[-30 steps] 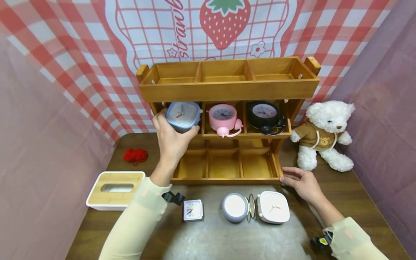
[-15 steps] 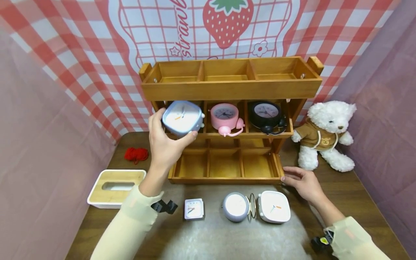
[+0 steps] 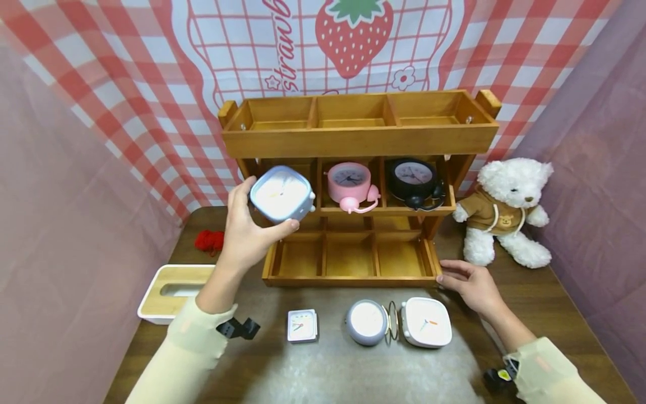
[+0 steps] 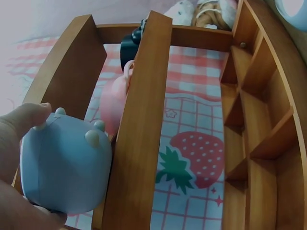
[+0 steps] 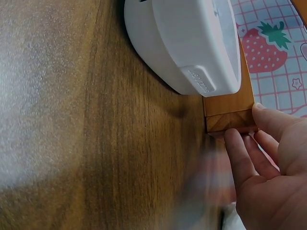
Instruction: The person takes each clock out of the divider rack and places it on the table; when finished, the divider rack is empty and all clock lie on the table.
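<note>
In the head view my left hand [image 3: 247, 230] grips a blue alarm clock [image 3: 282, 193], thumb and fingers round its sides, in front of the middle tier's left compartment. The clock's pale face is turned up; the left wrist view shows its rounded blue body [image 4: 67, 163] with small knobs. My right hand [image 3: 471, 286] pinches the lower right corner of the wooden shelf [image 3: 353, 143], thumb and fingertips on the bottom tier's end [image 5: 230, 120]. Beside the blue clock, a pink alarm clock [image 3: 349, 185] and a black alarm clock [image 3: 413, 179] sit in the middle tier.
Before the shelf lie a small square clock [image 3: 301, 325], a round grey-purple clock [image 3: 367, 322] and a white clock [image 3: 427, 322]. A tissue box [image 3: 166, 303] and red yarn [image 3: 209, 241] are at left. A white teddy bear [image 3: 504, 210] sits at right.
My left hand has drawn the blue clock out of the middle tier's left compartment, toward me and slightly down, tilting it on the way. The right hand stays at the shelf corner.
</note>
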`<move>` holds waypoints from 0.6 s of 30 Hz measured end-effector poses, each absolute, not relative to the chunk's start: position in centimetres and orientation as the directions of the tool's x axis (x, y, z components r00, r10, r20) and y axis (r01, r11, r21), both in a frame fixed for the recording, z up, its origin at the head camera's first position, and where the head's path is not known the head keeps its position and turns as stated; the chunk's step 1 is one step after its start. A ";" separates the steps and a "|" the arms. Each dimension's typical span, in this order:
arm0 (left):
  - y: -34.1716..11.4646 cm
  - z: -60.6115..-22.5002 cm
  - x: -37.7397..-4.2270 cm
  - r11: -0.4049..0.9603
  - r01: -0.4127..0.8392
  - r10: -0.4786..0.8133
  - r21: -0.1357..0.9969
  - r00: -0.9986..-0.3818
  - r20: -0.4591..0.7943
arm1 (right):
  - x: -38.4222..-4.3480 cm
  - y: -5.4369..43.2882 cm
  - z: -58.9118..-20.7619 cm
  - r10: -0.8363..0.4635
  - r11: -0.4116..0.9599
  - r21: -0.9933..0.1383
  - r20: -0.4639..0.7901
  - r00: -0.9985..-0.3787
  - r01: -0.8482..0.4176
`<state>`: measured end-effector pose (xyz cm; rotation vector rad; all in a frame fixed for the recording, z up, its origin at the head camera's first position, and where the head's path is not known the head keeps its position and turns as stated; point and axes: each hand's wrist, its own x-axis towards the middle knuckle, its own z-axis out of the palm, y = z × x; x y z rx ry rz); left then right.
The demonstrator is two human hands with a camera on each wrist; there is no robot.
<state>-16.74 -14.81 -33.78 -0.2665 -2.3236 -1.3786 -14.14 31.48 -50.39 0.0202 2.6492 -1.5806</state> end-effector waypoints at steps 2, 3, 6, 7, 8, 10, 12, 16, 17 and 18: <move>-15.1 -33.7 -16.8 0.486 0.356 -0.027 0.798 -0.907 0.421 | -14.0 31.5 -50.3 -0.016 0.477 -0.878 -0.053 -0.998 0.039; -15.2 -33.7 -16.8 0.486 0.348 -0.015 0.802 -0.914 0.406 | -14.0 31.5 -50.3 -0.017 0.480 -0.876 -0.053 -0.998 0.038; -15.5 -33.7 -16.7 0.473 0.325 0.012 0.819 -0.932 0.363 | -13.9 31.6 -50.2 -0.018 0.482 -0.875 -0.057 -0.998 0.042; -15.5 -33.7 -16.6 0.468 0.318 0.015 0.825 -0.936 0.352 | -13.9 31.6 -50.2 -0.020 0.483 -0.875 -0.055 -0.998 0.039; -15.6 -33.7 -16.5 0.464 0.315 0.016 0.828 -0.938 0.348 | -13.9 31.6 -50.2 -0.018 0.480 -0.876 -0.056 -0.998 0.040; -15.6 -33.8 -16.5 0.451 0.321 0.011 0.833 -0.935 0.355 | -14.0 31.5 -50.2 -0.022 0.468 -0.883 -0.056 -0.998 0.039; -15.6 -33.9 -16.5 0.442 0.338 0.003 0.831 -0.927 0.375 | -14.0 31.5 -50.3 -0.026 0.430 -0.902 -0.063 -0.998 0.046; -15.5 -34.1 -16.5 0.443 0.364 -0.014 0.819 -0.911 0.412 | -14.1 31.3 -50.4 -0.039 0.338 -0.939 -0.085 -0.996 0.067; -15.5 -34.2 -16.4 0.449 0.367 -0.018 0.814 -0.908 0.419 | -14.1 31.3 -50.4 -0.040 0.320 -0.945 -0.088 -0.995 0.070; -15.5 -34.2 -16.4 0.452 0.370 -0.020 0.812 -0.906 0.423 | -14.1 31.3 -50.4 -0.040 0.312 -0.947 -0.088 -0.995 0.071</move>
